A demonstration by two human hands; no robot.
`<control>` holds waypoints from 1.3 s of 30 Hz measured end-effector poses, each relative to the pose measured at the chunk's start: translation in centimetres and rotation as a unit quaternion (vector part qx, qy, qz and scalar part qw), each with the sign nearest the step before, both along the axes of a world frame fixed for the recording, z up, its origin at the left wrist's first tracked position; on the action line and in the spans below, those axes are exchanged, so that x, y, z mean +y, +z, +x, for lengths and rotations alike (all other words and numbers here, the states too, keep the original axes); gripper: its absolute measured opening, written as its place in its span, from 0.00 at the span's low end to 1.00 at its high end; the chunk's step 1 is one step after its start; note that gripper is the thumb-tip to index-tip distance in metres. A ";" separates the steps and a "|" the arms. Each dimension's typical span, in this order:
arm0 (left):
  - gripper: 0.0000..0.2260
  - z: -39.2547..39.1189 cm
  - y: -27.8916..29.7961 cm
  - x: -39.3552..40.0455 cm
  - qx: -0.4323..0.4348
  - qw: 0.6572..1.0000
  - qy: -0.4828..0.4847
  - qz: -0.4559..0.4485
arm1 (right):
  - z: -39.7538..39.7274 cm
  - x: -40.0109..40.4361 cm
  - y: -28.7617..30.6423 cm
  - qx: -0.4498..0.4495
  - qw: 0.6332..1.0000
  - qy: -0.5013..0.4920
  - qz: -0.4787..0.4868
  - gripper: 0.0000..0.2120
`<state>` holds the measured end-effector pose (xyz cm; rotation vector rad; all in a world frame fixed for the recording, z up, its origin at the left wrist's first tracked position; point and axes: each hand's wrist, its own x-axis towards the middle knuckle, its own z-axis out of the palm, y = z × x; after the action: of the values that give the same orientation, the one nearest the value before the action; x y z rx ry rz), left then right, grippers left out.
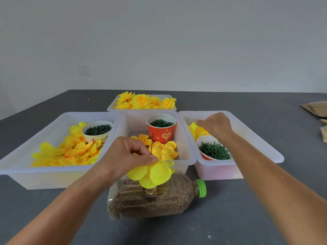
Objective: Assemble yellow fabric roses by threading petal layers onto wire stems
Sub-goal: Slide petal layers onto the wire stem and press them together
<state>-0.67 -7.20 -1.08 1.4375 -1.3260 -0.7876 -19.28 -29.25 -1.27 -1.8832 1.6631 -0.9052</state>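
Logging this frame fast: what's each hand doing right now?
Left hand: closed, pinching the wire stem and a yellow petal layer.
Right hand: reaching into the right bin; grasp cannot be told.

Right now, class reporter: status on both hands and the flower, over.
Left hand pinching wire above yellow petal layer. Right hand reaching into right bin, grip unclear. Nothing blocking.

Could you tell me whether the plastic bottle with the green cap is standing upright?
No, the plastic bottle lies on its side on the grey table, green cap pointing right.
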 end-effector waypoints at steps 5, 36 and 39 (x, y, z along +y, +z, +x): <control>0.07 0.1 -0.2 0.0 -0.005 1.000 0.003 -0.010 | 2.5 -1.6 -2.3 0.087 0.996 -0.020 0.002 0.20; 0.07 -0.1 -0.7 0.2 0.025 0.999 0.005 -0.034 | -0.4 6.0 2.3 -0.497 0.850 0.082 0.155 0.07; 0.07 -0.1 -0.7 0.3 0.030 0.999 0.003 -0.033 | 0.3 7.6 3.0 -0.473 0.857 0.115 0.168 0.07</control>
<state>-0.79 -6.95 -1.76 1.3562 -1.2894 -0.7709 -19.01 -21.61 1.68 -1.0554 0.8788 -1.0902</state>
